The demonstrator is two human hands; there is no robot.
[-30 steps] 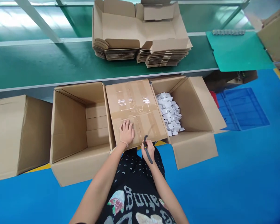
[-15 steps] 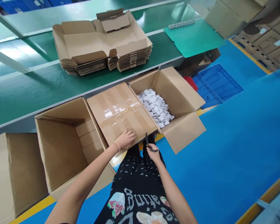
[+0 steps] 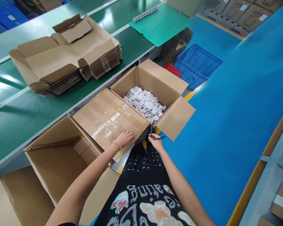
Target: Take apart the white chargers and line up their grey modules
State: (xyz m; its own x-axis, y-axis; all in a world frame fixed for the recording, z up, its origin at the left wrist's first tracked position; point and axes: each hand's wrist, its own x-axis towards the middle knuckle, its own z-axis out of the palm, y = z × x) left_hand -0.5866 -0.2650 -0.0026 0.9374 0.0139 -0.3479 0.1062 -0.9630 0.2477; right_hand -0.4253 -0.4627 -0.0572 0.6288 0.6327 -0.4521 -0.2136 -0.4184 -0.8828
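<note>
Loosely, the left hand [image 3: 124,138] rests unclenched on a glossy-taped brown carton [image 3: 110,116]; at three o'clock, the right hand [image 3: 156,142] grips dark pliers [image 3: 152,128].

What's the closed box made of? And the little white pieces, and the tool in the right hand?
Closed box: cardboard, judging by its matte brown look; glare suggests shiny tape.
White pieces: probably smooth plastic, being evenly pale and crisp-edged, though not certain.
Tool: maybe metal, with dark, plastic-looking handles, but too small to tell.
</note>
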